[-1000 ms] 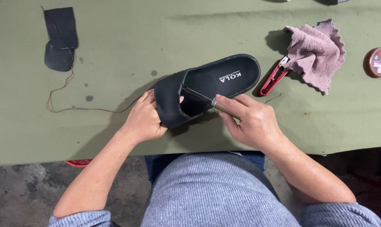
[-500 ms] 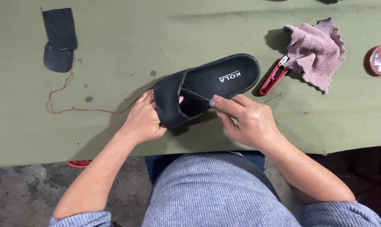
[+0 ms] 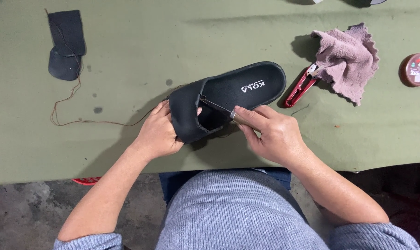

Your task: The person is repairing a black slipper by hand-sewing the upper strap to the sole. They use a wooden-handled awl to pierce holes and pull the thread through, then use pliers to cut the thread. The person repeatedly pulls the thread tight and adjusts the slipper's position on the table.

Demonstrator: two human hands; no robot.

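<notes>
We see a black slipper (image 3: 228,97) lying on the green table (image 3: 173,41), its closed toe end towards the person and its open heel end pointing away to the right. The left hand (image 3: 160,132) curls around the toe end, thumb on the upper, fingers wrapped under, holding the slipper firmly. The right hand (image 3: 272,132) sits just right of the slipper's near edge, fingers pinched shut around a thin metal awl (image 3: 219,107) whose tip reaches into the opening of the upper. A brown thread (image 3: 80,121) trails left of the slipper across the table, looping up to a dark fabric piece (image 3: 66,44) well apart at the far left. Just right of the slipper's heel lie red thread snips (image 3: 300,88), touching a crumpled pinkish cloth (image 3: 349,58). Further right of the slipper, near the table's edge, stands a small round tin (image 3: 416,69). Below the slipper, we see the person's grey sweater (image 3: 233,213).
</notes>
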